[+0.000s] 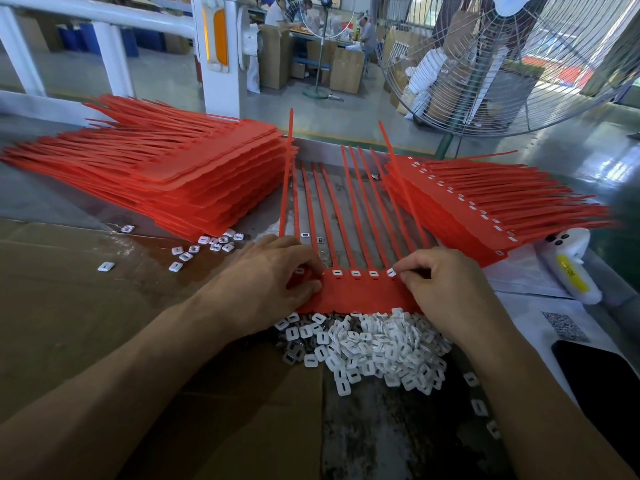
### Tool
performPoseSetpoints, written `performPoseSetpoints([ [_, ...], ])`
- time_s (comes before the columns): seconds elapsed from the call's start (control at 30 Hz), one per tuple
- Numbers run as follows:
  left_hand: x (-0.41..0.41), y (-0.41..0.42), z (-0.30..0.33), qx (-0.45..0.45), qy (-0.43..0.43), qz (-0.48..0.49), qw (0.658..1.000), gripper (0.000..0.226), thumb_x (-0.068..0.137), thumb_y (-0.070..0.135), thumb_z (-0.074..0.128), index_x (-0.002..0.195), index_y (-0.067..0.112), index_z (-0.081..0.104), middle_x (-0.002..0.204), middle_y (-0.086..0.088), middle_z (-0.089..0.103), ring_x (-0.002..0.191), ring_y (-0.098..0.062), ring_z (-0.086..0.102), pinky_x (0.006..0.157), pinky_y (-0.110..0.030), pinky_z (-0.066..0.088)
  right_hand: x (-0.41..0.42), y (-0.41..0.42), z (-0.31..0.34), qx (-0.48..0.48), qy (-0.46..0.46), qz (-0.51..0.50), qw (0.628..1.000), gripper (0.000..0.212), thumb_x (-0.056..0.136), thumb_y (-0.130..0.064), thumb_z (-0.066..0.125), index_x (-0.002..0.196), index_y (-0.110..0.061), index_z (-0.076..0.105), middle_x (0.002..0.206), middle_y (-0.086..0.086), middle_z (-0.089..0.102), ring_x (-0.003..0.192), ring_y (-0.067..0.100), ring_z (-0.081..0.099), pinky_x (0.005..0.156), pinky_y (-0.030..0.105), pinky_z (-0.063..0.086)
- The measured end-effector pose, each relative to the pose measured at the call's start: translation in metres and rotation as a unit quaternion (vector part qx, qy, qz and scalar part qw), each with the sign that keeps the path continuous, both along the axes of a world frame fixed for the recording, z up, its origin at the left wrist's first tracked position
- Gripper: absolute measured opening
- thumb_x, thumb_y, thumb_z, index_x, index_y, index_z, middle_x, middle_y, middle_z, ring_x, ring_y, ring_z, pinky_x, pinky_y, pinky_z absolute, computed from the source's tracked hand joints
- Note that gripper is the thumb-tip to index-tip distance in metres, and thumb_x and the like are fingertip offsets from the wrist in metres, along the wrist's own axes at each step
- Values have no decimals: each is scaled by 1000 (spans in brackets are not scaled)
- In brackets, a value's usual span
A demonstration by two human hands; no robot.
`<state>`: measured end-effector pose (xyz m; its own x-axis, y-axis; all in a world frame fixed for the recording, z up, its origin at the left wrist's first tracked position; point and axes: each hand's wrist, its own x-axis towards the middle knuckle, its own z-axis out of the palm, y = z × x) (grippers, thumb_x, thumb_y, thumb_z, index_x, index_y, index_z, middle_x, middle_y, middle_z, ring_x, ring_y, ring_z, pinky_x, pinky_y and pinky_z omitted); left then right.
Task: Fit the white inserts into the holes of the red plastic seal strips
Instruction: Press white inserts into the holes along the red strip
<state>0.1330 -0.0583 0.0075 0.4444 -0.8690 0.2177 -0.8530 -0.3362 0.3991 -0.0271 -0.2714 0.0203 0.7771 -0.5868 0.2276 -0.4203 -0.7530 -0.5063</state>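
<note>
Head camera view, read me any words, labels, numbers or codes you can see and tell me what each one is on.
Yellow label on the white device at right: handwritten marks, too blurred to read.
QR code on the white paper at right: a code only, no readable words.
Red strips, white inserts, phone: no text visible.

Strips (360, 292): red plastic, smooth, faintly glossy. Inserts (377, 344): white plastic, matt. At 9 o'clock, cardboard (69, 306): brown, matt, partly wet-looking. Bench (374, 427): worn grey metal, scuffed. At 1 o'clock, fan (485, 64): bare wire grille.
</note>
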Motion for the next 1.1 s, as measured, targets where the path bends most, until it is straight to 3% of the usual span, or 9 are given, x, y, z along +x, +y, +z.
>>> performPoseSetpoints([
  [0.17, 0, 0, -2, -14, -9, -2, 1000, 30, 91, 54, 52, 117, 42, 61, 116, 22, 56, 111, -4, 46, 102, -37, 43, -1, 2, 2, 6, 6, 8, 1000, 20, 98, -13, 65, 109, -21, 81, 114, -4, 72, 102, 7, 64, 87, 18, 44],
  [0.33, 0, 0, -2, -17, -10, 0, 1000, 31, 90, 55, 52, 117, 42, 61, 116, 22, 56, 112, -4, 46, 104, -38, 42, -1, 3, 3, -35, 22, 12, 999, 20, 100, -13, 63, 109, -20, 80, 103, -10, 63, 89, 3, 56, 71, 4, 35],
  [0.5, 0, 0, -1, -9, -9, 0, 1000, 31, 91, 54, 52, 118, 42, 60, 117, 22, 55, 113, -3, 45, 104, -36, 42, 1, 6, 3, -91, 48, 31, 994, 24, 101, -13, 59, 110, -19, 80, 106, -1, 67, 94, 16, 63, 83, 29, 51],
  [0.6, 0, 0, -1, -14, -12, 1, 1000, 28, 93, 51, 55, 118, 41, 61, 118, 21, 56, 113, -3, 46, 104, -36, 42, 2, 10, 7, -119, 61, 37, 990, 25, 102, -14, 58, 109, -19, 81, 103, -1, 66, 91, 19, 64, 83, 39, 56],
  [0.7, 1, 0, -2, -16, -14, 2, 1000, 26, 94, 50, 57, 118, 41, 61, 118, 21, 56, 113, -4, 46, 103, -37, 42, 3, 14, 12, -170, 107, 42, 979, 28, 101, -14, 54, 108, -21, 80, 101, -2, 61, 87, 17, 62, 75, 37, 55],
  [0.8, 1, -1, -2, -18, -14, 2, 1000, 26, 94, 49, 58, 118, 41, 62, 118, 20, 57, 113, -5, 47, 102, -39, 44, 7, 21, 18, -225, 174, 44, 958, 26, 100, -15, 54, 108, -22, 77, 96, -6, 53, 85, 15, 55, 62, 30, 42],
  [0.9, 1, -1, -2, -20, -13, 3, 1000, 26, 93, 49, 58, 117, 41, 62, 117, 20, 57, 113, -5, 47, 102, -39, 44, 13, 24, 21, -257, 203, 51, 943, 23, 97, -13, 56, 110, -19, 75, 93, -7, 45, 93, 18, 58, 64, 29, 35],
  [1.0, -1, 0, -2, -20, -11, 4, 1000, 27, 93, 50, 56, 117, 41, 62, 116, 21, 56, 112, -4, 47, 102, -37, 43, 12, 21, 20, -246, 195, 51, 948, 25, 97, -13, 55, 109, -19, 76, 97, -6, 53, 94, 18, 61, 67, 29, 39],
  [1.1, -1, 1, -1, -20, -15, 2, 1000, 26, 94, 49, 57, 117, 40, 63, 115, 19, 57, 111, -5, 48, 103, -37, 43, 2, 16, 14, -196, 114, 44, 973, 28, 100, -15, 55, 111, -25, 79, 103, -6, 67, 91, 16, 65, 74, 29, 48],
])
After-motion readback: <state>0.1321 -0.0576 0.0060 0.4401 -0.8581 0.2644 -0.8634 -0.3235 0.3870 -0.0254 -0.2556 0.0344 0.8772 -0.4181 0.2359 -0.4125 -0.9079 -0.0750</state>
